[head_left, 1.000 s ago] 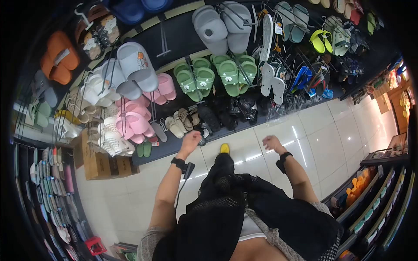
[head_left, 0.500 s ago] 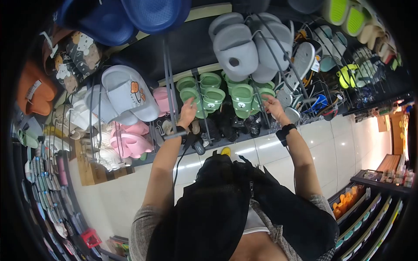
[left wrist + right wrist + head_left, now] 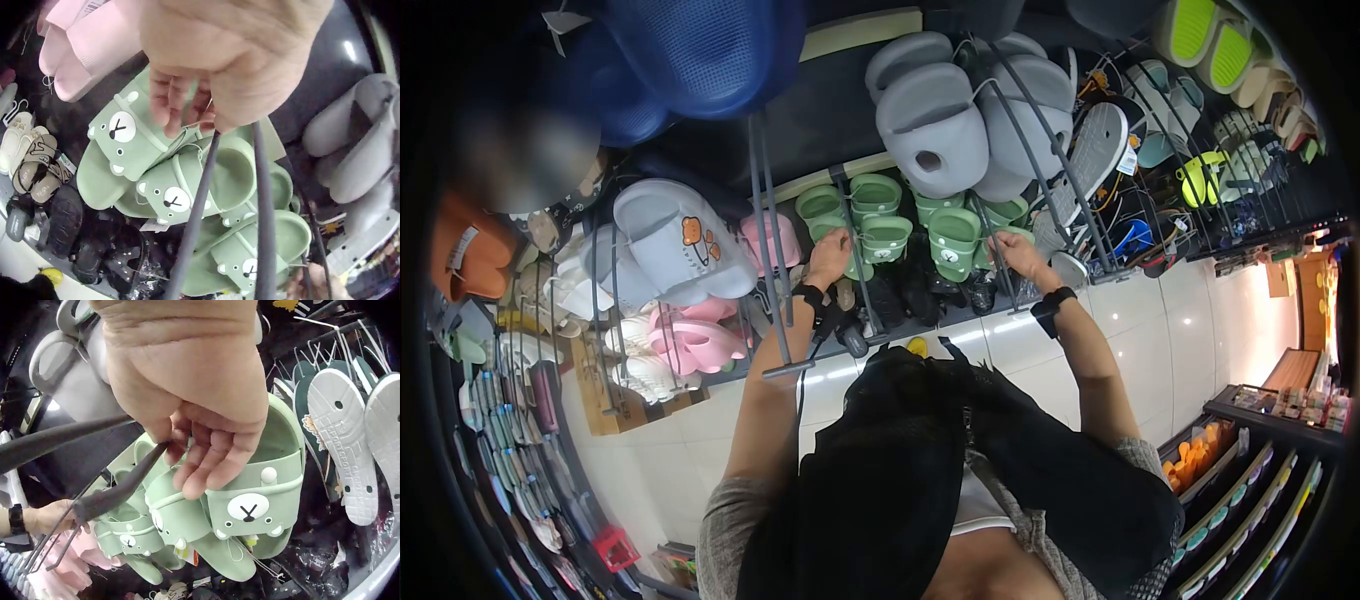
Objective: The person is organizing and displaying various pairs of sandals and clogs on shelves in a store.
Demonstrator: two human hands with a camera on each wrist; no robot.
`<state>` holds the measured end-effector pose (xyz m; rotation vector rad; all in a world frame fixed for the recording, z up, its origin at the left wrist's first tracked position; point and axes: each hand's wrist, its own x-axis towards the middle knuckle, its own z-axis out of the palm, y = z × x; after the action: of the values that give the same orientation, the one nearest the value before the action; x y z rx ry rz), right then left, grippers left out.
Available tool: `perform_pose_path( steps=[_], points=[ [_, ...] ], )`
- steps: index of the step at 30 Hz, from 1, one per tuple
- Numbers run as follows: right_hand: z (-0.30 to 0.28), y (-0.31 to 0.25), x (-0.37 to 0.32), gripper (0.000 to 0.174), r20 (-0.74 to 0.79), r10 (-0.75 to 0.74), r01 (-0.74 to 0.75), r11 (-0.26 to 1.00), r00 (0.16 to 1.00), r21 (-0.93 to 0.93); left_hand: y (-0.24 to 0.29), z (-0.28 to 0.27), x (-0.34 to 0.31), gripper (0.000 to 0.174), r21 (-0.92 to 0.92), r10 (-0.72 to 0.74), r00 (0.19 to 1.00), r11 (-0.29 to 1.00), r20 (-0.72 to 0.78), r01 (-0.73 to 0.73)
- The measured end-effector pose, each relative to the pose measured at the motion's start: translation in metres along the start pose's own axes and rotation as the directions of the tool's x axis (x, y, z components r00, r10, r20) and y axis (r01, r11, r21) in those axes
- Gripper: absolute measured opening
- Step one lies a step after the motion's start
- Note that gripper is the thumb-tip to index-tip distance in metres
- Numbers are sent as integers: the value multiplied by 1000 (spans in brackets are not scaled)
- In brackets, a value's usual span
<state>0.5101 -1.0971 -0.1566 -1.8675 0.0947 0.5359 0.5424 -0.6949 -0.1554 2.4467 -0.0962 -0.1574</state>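
Note:
Pairs of pale green slides with white bear faces hang on metal display hooks in front of me. My left hand [image 3: 828,258] is at the left group of green slides [image 3: 175,194], its fingers curled in at the top of the pair beside a dark hook prong [image 3: 265,212]. At the right group of green slides [image 3: 253,509], my right hand [image 3: 1022,255] has its thumb and forefinger together right at the prong, other fingers curled over the straps. I cannot tell whether they pinch the hanging loop or the slides themselves.
Large blue slippers [image 3: 700,50] and grey slippers [image 3: 930,130] hang above. Light blue bear slides [image 3: 675,245] and pink slides [image 3: 770,240] are to the left. Flip-flops [image 3: 340,437] hang at the right. Long hook prongs [image 3: 770,200] jut out near the left arm.
Both hands have risen from over the floor to the hanging green slides. Over the last half second their fingers have curled in there. The view has moved closer to the rack.

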Motion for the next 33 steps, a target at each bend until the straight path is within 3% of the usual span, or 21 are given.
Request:
perform_pose_path(
  steps=[1,2,6,10,12,13,16,23,26,28,33],
  points=[
    [0,0,-9,26,-7,-3,3,1000,1000,-2,1,1,-2,12,1,-27,999,1000,36,27],
    [2,2,-21,25,-6,13,-13,999,1000,40,7,-1,-9,13,-110,-88,993,989,80,97],
    [4,18,-59,20,44,-9,4,995,999,96,0,-1,-33,16,-134,-62,975,987,215,92],
    [14,29,-106,16,24,-17,10,967,1000,255,2,5,-73,14,-168,-31,972,983,234,72],
    [21,35,-134,18,19,-44,32,903,999,429,5,9,-97,12,-308,-95,940,930,328,202],
    [27,41,-148,18,29,-49,32,904,998,427,6,11,-112,11,-371,-122,919,889,375,269],
    [54,73,-190,26,55,-59,46,973,997,225,16,21,-149,18,-450,-171,924,834,342,320],
    [110,143,-279,29,108,43,-68,968,993,241,9,43,-282,19,-556,-410,870,671,273,491],
    [132,166,-307,28,128,101,-125,973,987,192,-3,49,-351,17,-621,-501,823,563,268,545],
    [142,179,-320,25,194,146,-172,977,970,125,-8,51,-393,15,-709,-596,755,406,272,576],
    [175,190,-334,22,354,167,-156,986,920,-58,-24,45,-507,16,-784,-767,615,263,184,562]
  ],
)
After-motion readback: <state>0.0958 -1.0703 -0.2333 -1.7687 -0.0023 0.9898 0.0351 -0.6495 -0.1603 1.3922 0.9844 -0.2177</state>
